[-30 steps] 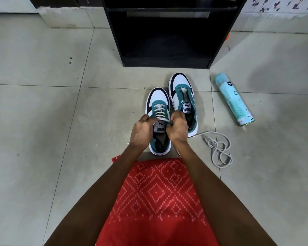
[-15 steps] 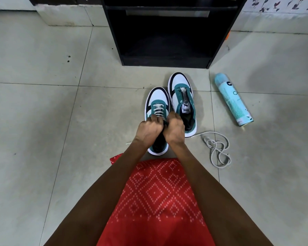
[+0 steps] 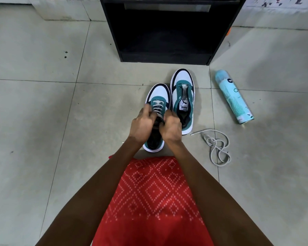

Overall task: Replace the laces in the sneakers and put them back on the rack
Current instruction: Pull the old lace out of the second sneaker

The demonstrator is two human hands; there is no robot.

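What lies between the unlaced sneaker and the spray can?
Bare floor only, seen in the head view; the loose lace lies nearer the person.

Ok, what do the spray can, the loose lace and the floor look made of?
The spray can looks metal: glossy printed pale-blue coat, faint sheen. The loose lace: woven fabric cord, matte grey, limp loops. The floor: likely ceramic tile, smooth pale grey, grout lines.

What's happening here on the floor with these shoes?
A person is lacing the nearer sneaker, both the left hand and right hand gripping its lace near the top. The other sneaker beside it has no lace yet; a loose lace lies on the floor to its right. Both shoes sit in front of the black rack, not yet on it.
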